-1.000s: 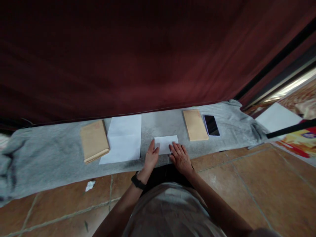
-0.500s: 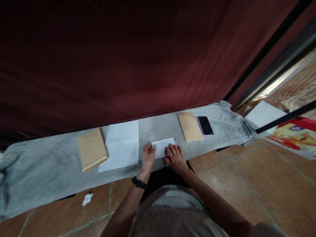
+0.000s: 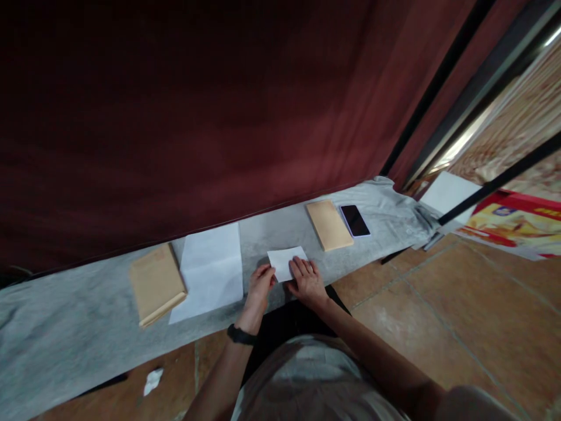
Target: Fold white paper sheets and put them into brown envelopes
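A small white piece of paper (image 3: 281,264), seemingly folded, lies at the front of the cloth-covered bench between my hands. My left hand (image 3: 259,286), with a dark band on its wrist, pinches the paper's left edge between thumb and fingers. On the paper's right part, my right hand (image 3: 308,283) rests with its fingers laid out over the surface. Left of my hands is a larger white sheet (image 3: 214,269) with a faint crease across it. It lies beside a stack of brown envelopes (image 3: 158,282).
A single flat brown envelope (image 3: 329,225) and a phone (image 3: 355,220) with a dark screen lie to the right on the grey cloth (image 3: 79,316). Behind the bench hangs a dark red curtain (image 3: 245,128). A red and yellow box (image 3: 517,225) stands beyond the right end.
The view has turned slightly, so the bench looks more tilted. Both hands stay at the small paper, the left still pinching its edge and the right still on top.
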The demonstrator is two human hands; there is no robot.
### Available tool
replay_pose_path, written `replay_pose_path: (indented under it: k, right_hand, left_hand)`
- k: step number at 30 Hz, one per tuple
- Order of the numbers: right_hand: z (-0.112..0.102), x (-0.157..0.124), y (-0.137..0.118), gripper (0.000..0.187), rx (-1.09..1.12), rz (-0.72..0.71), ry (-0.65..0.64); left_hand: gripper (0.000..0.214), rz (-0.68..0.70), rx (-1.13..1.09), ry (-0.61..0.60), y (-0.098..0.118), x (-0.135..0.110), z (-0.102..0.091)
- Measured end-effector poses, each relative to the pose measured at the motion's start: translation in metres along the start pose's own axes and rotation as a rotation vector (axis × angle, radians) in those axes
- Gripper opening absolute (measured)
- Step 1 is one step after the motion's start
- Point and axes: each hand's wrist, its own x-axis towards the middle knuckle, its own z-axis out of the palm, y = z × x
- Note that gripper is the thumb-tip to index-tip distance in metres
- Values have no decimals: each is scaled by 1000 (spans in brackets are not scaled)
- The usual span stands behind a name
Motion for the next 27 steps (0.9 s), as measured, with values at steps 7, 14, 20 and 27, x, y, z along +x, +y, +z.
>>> replay_pose_path:
  k: [7,14,20,27]
  right_hand:
    - [-29,24,-10,41,779,258,128]
    - [2,25,-12,45,1237,590,124]
    - [13,13,17,48,1064,620,199]
    - [2,-1,31,48,177,120,144]
  left_hand:
    - [43,53,-247,8,7,-10,5]
    - [56,3,-164,-78,-25,-8,0]
    - [72,139,168,23,-27,23,-17]
    - [48,297,549,-5,-15,31,-22]
